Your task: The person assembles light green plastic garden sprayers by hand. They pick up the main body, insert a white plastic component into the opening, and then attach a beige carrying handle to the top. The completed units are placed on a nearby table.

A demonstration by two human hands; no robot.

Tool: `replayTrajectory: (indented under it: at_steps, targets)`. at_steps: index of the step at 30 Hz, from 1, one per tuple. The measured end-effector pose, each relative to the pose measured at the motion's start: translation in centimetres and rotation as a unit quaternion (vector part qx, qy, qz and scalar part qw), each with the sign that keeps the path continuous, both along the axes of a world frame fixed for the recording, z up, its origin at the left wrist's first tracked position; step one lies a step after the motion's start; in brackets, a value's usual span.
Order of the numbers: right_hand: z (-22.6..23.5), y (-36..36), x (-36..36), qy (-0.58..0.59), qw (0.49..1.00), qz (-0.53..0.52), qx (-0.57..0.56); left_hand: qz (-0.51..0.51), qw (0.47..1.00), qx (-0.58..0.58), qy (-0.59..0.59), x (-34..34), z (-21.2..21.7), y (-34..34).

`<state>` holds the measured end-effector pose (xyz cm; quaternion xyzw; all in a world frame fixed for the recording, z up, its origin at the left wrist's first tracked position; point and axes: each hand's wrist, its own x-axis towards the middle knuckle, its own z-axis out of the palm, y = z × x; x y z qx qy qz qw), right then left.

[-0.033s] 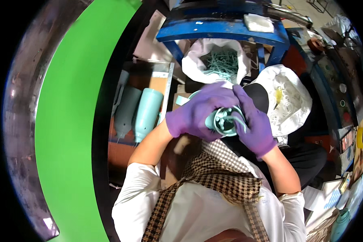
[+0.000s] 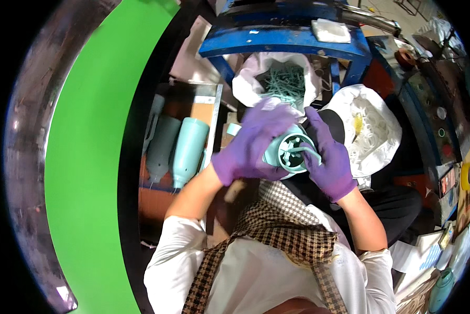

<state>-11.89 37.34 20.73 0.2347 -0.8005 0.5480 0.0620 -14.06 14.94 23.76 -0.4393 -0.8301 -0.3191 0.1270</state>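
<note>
A light teal plastic housing (image 2: 273, 153) is held in front of my body, its round opening facing up towards me. White-teal spokes show inside the ring, and a curved teal strip (image 2: 307, 150) crosses its right side. My right hand (image 2: 329, 159), in a purple glove, grips the housing from the right, thumb by the strip and fingers along the far side. My left hand (image 2: 256, 144), also gloved in purple, lies against the left side with its thumb at the lower edge. Its fingers are smeared by motion. A teal end piece (image 2: 234, 129) shows beyond the left hand.
At left, a box (image 2: 214, 102) holds a teal bottle-shaped part (image 2: 190, 152) and a grey one (image 2: 163, 149). Beyond my hands stand a white sack (image 2: 244, 83) of teal sticks and another sack (image 2: 392, 128) of white rings, near a blue bench (image 2: 277, 43). A green belt (image 2: 88, 172) runs along the left.
My left fingers have lifted and shifted slightly left, baring more of the housing. The strip over the opening shows more clearly. My right hand keeps its grip.
</note>
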Motion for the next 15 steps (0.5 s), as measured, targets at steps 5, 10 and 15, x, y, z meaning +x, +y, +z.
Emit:
replayTrajectory:
  at_steps: [5,10,15]
  targets:
    - [-2.6,-1.2,2.7,0.035,0.991,-0.122,-0.05,0.16,0.985,-0.054,0.043,2.7,-2.9,2.3]
    - [-4.2,2.2,3.6,0.302,0.948,0.012,0.098,0.064,0.994,-0.024,0.08,1.7,-2.5,2.9]
    - [-5.6,0.6,3.4,0.18,0.978,-0.037,0.103,-0.017,0.996,-0.042,0.074,-0.1,-1.3,4.8]
